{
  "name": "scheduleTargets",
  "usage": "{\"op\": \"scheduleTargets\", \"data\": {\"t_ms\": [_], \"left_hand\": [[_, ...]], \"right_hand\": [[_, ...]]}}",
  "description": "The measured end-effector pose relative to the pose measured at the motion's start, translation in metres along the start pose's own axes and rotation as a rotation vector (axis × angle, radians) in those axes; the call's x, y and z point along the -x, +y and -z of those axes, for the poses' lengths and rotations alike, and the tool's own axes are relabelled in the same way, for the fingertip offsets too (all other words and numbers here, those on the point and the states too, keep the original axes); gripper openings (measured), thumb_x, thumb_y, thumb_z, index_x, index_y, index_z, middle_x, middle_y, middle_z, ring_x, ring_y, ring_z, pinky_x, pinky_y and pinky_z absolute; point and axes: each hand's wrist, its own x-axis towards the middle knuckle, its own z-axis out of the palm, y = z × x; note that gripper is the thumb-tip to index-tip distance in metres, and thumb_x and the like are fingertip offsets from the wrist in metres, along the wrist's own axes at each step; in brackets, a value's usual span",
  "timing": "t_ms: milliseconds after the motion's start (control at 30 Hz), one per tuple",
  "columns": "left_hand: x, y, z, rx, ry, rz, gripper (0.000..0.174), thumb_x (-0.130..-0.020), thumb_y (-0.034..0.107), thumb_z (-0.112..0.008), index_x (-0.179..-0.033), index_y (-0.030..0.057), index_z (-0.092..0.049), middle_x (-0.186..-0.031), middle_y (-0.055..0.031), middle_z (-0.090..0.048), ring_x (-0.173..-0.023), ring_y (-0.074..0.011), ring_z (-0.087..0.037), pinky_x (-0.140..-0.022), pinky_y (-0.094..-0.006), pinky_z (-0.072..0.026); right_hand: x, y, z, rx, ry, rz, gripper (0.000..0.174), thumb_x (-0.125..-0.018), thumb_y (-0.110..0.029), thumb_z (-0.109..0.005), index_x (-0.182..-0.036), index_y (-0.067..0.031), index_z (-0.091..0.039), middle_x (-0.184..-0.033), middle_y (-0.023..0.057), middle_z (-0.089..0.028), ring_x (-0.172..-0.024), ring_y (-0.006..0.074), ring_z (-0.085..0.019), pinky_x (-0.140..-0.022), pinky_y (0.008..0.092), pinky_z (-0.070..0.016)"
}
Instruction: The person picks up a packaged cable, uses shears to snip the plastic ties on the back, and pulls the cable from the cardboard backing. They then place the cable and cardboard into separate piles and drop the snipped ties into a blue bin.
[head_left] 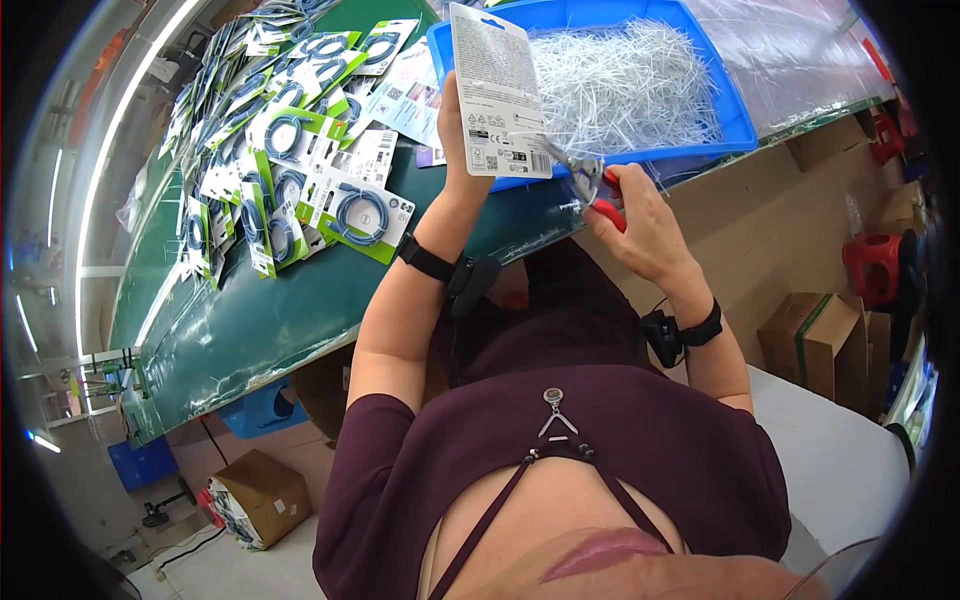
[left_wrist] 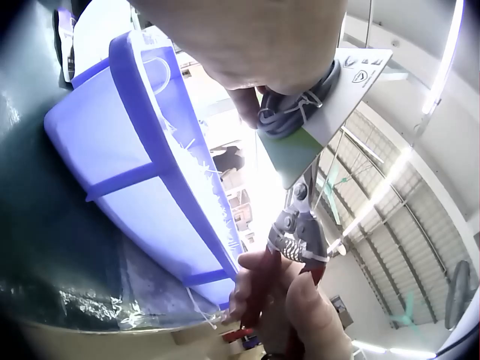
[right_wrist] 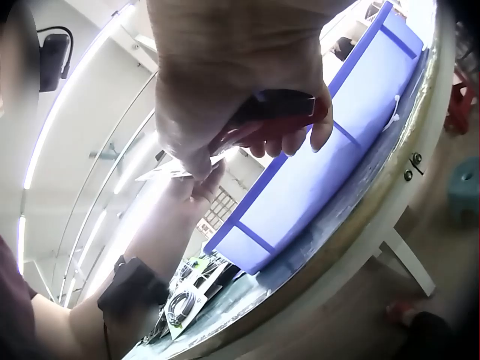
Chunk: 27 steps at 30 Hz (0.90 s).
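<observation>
In the head view my left hand (head_left: 454, 135) grips a cable pack (head_left: 497, 85) by its side edge, its printed white back facing me. The left wrist view shows the grey coiled cable (left_wrist: 289, 114) on the pack's other face, with a thin tie around it. My right hand (head_left: 648, 228) holds red-handled snips (left_wrist: 294, 229), fingers and thumb wrapped around the handles. The metal tips of the snips point to the lower edge of the card, overlapping it in the left wrist view. In the right wrist view, the right hand (right_wrist: 232, 82) hides most of the snips.
A blue tray (head_left: 745, 128) behind the hands holds a heap of thin white plastic strips (head_left: 630, 85). Many carded cables (head_left: 360, 212) are piled on the green table (head_left: 245, 325) at left. Cardboard boxes (head_left: 815, 335) and a red stool (head_left: 872, 268) stand at right.
</observation>
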Motion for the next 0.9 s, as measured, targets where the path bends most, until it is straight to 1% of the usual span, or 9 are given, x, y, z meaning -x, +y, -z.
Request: {"op": "scheduleTargets", "data": {"t_ms": [100,167,267,367,400,500,667,867,900], "left_hand": [[0.001,-0.008,0.001,-0.422,-0.081,-0.255,0.02,-0.099,0.012,-0.046,-0.117,0.0058,-0.05,-0.103,-0.004,-0.06,-0.094,-0.0117,-0.063,-0.078,-0.0256,-0.0555],[0.003,-0.009,-0.002,-0.32,-0.068,-0.194,0.02,-0.099,0.012,-0.046,-0.118,0.0058,-0.05,-0.104,-0.0042,-0.06,-0.094,-0.0118,-0.063,-0.078,-0.0259,-0.0555],[0.003,-0.008,-0.004,-0.116,-0.042,-0.076,0.021,-0.099,0.011,-0.045,-0.119,0.0059,-0.05,-0.105,-0.0045,-0.06,-0.094,-0.0122,-0.063,-0.078,-0.0264,-0.0557],[0.002,-0.008,-0.001,0.235,0.01,0.083,0.022,-0.099,0.01,-0.045,-0.12,0.0056,-0.049,-0.106,-0.0049,-0.059,-0.093,-0.0123,-0.063,-0.078,-0.0261,-0.0556],[0.002,-0.008,0.0,0.235,0.009,0.082,0.022,-0.099,0.01,-0.045,-0.12,0.0056,-0.049,-0.106,-0.0049,-0.059,-0.093,-0.0123,-0.063,-0.078,-0.0261,-0.0556],[0.004,-0.008,-0.001,-0.079,-0.032,-0.059,0.021,-0.098,0.009,-0.047,-0.119,0.0058,-0.049,-0.104,-0.0047,-0.06,-0.093,-0.0117,-0.062,-0.078,-0.0256,-0.0549],[0.006,-0.011,-0.009,-0.064,0.017,0.012,0.02,-0.097,0.006,-0.048,-0.116,0.0059,-0.05,-0.102,-0.004,-0.059,-0.092,-0.0107,-0.062,-0.078,-0.0248,-0.054],[0.005,-0.015,-0.004,-0.254,-0.002,-0.08,0.022,-0.092,0.0,-0.053,-0.113,0.0066,-0.051,-0.102,-0.0035,-0.058,-0.088,-0.0114,-0.06,-0.075,-0.0252,-0.053],[0.005,-0.015,-0.004,-0.297,-0.008,-0.105,0.024,-0.09,-0.001,-0.055,-0.112,0.0065,-0.051,-0.102,-0.0038,-0.058,-0.087,-0.0126,-0.061,-0.074,-0.0255,-0.0529]], "right_hand": [[0.002,0.0,-0.005,0.035,0.028,0.043,0.046,-0.085,-0.029,-0.067,-0.113,0.0,-0.047,-0.099,0.0183,-0.053,-0.091,0.0361,-0.054,-0.082,0.0402,-0.0444],[0.0,-0.003,-0.006,-0.004,0.032,0.011,0.046,-0.082,-0.028,-0.071,-0.11,0.0001,-0.048,-0.098,0.0181,-0.054,-0.094,0.0366,-0.054,-0.082,0.0414,-0.0442],[-0.001,-0.005,-0.004,-0.005,-0.007,-0.005,0.046,-0.084,-0.029,-0.068,-0.113,0.0,-0.047,-0.1,0.0173,-0.052,-0.093,0.0353,-0.054,-0.083,0.0399,-0.0445],[0.001,-0.005,-0.004,-0.011,-0.025,-0.001,0.047,-0.085,-0.03,-0.067,-0.114,-0.0001,-0.046,-0.102,0.017,-0.051,-0.092,0.0346,-0.054,-0.083,0.0391,-0.0446],[0.002,-0.004,-0.005,-0.017,-0.019,0.01,0.047,-0.085,-0.03,-0.067,-0.114,-0.0001,-0.046,-0.101,0.017,-0.051,-0.092,0.0345,-0.054,-0.083,0.0391,-0.0447],[0.003,-0.005,-0.006,-0.032,-0.015,0.008,0.047,-0.085,-0.03,-0.067,-0.114,-0.0002,-0.046,-0.102,0.0173,-0.051,-0.092,0.0346,-0.054,-0.082,0.0392,-0.0447],[0.0,-0.008,-0.006,-0.03,-0.014,0.004,0.045,-0.086,-0.031,-0.067,-0.111,0.0,-0.046,-0.101,0.0178,-0.053,-0.092,0.0353,-0.055,-0.081,0.0395,-0.045],[0.001,-0.008,-0.007,-0.08,-0.079,-0.077,0.043,-0.087,-0.032,-0.066,-0.108,0.0003,-0.047,-0.098,0.0185,-0.054,-0.088,0.0373,-0.055,-0.079,0.0399,-0.0453],[0.002,-0.005,-0.008,-0.084,-0.109,-0.108,0.042,-0.087,-0.032,-0.066,-0.108,-0.0001,-0.047,-0.096,0.0168,-0.055,-0.087,0.0345,-0.056,-0.078,0.0387,-0.0455]]}}
